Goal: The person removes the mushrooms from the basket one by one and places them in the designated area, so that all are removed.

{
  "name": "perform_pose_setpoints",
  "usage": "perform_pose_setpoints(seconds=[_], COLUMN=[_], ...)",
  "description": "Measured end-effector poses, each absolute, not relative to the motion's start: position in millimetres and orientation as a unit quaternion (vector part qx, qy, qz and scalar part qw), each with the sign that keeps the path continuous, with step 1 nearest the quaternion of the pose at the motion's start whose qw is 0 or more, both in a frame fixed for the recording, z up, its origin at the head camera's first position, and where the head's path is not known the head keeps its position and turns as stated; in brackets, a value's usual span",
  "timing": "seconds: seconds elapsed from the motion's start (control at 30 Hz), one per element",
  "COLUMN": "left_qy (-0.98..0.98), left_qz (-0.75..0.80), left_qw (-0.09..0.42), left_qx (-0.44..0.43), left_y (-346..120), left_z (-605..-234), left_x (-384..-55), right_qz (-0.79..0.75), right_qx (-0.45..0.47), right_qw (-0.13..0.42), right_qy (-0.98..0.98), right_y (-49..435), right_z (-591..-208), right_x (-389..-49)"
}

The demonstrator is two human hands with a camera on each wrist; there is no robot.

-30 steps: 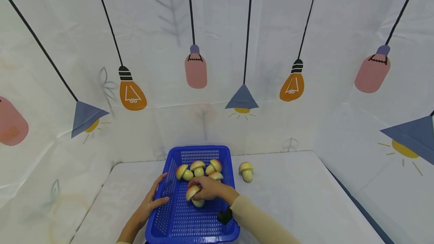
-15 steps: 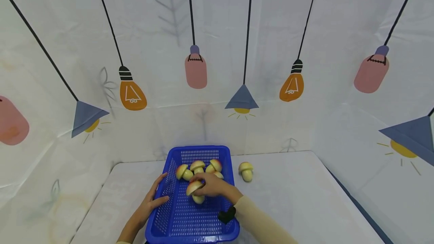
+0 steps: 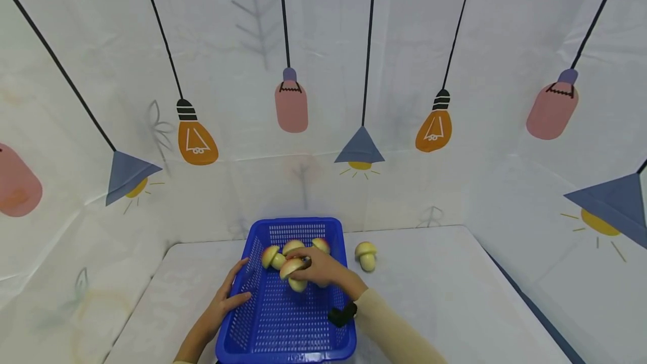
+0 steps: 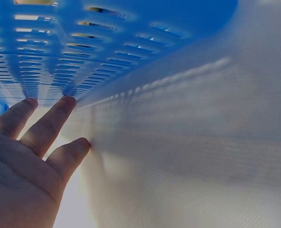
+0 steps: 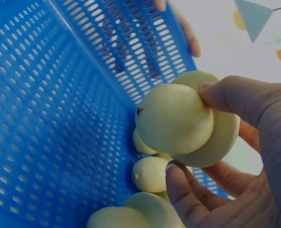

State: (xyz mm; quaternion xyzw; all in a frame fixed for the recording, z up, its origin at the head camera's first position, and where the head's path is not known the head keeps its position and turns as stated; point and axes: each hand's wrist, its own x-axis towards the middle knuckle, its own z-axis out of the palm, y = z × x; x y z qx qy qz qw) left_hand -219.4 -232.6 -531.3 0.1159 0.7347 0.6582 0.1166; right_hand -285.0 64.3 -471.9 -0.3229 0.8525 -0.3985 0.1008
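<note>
Mushroom [image 5: 173,118], pinched in the right fingers [image 5: 182,192], is probably light, firm, slightly slick, best held by its cap [image 5: 223,137]; left fingers [image 4: 50,125] outstretched along basket [image 3: 283,327].

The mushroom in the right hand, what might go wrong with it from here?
The rounded mushroom might slip, as only the right hand's thumb and fingertips seem to pinch it.

It could bump the other mushrooms close by in the blue basket.

The basket might shift if knocked, since the left hand seems only lightly set at its side.
</note>
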Motion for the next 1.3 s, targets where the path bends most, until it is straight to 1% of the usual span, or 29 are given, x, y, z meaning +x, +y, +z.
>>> perform_pose_setpoints(seconds=[0.17,0.4,0.7,0.9,1.03,1.3], left_qy=[0.735,0.731,0.734,0.747,0.752,0.761], left_qz=[0.659,0.662,0.662,0.650,0.647,0.638], left_qw=[0.114,0.117,0.109,0.088,0.078,0.071], left_qx=[0.114,0.115,0.109,0.105,0.097,0.098], left_y=[-232,-233,-231,-228,-225,-224], left_z=[-531,-531,-531,-531,-528,-529], left_x=[-219,-219,-218,-220,-219,-217], right_qz=[-0.432,-0.460,-0.465,-0.469,-0.478,-0.488], right_qx=[-0.331,-0.284,-0.282,-0.268,-0.261,-0.234], right_qw=[0.076,0.078,0.063,0.046,0.049,0.006], right_qy=[0.836,0.838,0.837,0.840,0.837,0.841], right_y=[69,78,94,112,123,147], right_z=[-465,-454,-447,-445,-443,-445], right_x=[-288,-290,-294,-298,-300,-305])
